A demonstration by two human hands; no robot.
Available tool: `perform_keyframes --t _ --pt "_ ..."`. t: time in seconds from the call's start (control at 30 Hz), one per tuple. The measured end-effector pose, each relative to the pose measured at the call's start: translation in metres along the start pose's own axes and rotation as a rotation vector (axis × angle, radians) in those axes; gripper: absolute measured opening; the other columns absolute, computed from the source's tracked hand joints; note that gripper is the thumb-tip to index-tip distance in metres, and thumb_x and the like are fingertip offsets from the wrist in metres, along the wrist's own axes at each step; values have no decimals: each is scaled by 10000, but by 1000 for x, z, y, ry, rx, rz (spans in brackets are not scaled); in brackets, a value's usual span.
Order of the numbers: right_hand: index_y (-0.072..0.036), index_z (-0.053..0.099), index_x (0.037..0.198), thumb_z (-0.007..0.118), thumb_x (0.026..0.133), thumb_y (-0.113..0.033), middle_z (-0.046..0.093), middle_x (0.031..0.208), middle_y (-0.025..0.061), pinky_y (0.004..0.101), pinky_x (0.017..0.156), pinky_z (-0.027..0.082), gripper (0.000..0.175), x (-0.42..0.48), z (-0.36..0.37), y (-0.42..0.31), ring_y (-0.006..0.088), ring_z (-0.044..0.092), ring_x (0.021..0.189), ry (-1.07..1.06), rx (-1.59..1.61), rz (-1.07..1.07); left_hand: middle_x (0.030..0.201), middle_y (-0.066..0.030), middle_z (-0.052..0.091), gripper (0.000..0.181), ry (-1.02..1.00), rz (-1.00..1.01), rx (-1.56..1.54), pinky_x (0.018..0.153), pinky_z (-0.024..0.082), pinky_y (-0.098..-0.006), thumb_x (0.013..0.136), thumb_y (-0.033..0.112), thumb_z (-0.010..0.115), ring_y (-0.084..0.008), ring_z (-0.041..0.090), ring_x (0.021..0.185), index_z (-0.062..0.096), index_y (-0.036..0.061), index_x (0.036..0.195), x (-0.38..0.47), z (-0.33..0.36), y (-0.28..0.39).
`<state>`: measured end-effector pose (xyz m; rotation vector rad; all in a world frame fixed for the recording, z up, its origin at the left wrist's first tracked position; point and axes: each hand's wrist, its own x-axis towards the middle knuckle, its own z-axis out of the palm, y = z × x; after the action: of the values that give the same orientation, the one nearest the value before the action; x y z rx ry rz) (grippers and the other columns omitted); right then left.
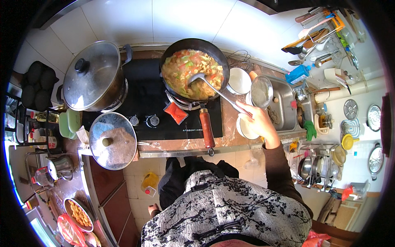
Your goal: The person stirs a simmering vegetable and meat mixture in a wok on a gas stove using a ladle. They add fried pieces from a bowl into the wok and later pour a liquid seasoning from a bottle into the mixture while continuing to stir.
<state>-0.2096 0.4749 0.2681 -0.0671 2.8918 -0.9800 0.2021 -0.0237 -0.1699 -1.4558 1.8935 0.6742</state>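
My right hand (pixel 257 122) grips the handle of a metal ladle (pixel 216 89), whose bowl rests in the food in a black wok (pixel 197 43). Pieces of red and green vegetable with yellowish bits, perhaps egg, lie in liquid (pixel 182 74). The wok stands on the right burner, its wooden handle (pixel 206 128) pointing towards me. A red packet (pixel 176 112) lies just left of that handle. Down beside my body hangs my left hand (pixel 152 209), small in view and away from the counter; its fingers cannot be made out clearly.
A large lidded pot (pixel 92 78) stands on the left burner, with a glass lid (pixel 112 141) near the counter edge. Right of the wok are white bowls (pixel 239 81), a strainer (pixel 261 91) and the sink (pixel 285 108). An oil bottle (pixel 150 182) stands on the floor.
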Motion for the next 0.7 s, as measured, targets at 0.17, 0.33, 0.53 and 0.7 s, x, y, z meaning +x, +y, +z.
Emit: perform_keyframes --t 0.17,0.33,0.53,0.7 --pt "-116 587 1292 656 864 -181 671 1117 156 313 827 503 439 30 20 6 246 674 947 28 32 50 1054 -256 665 424 67 2 20 914 485 -441 732 247 676 -384 626 1040 638 -38 1043 -4 -3 4" --pt "-62 578 1293 644 879 -110 679 1140 141 284 866 492 423 61 38 10 169 658 990 91 73 -59 1062 -257 664 412 51 -6 -6 915 485 -437 732 236 658 -383 627 1039 642 -43 1035 -7 -5 0" --pt "-58 563 1323 630 903 -90 630 858 -7 218 642 466 426 83 47 22 55 514 666 224 186 -74 1047 -253 671 405 43 -34 17 900 492 -433 731 223 648 -384 638 1017 644 -45 1035 -13 -6 -2" --pt "-53 546 1339 616 922 -90 607 818 -21 207 610 443 424 83 47 45 50 518 664 249 256 59 1027 -265 670 419 47 40 69 886 498 -437 740 252 646 -391 641 1004 646 -55 1025 -10 -6 -1"
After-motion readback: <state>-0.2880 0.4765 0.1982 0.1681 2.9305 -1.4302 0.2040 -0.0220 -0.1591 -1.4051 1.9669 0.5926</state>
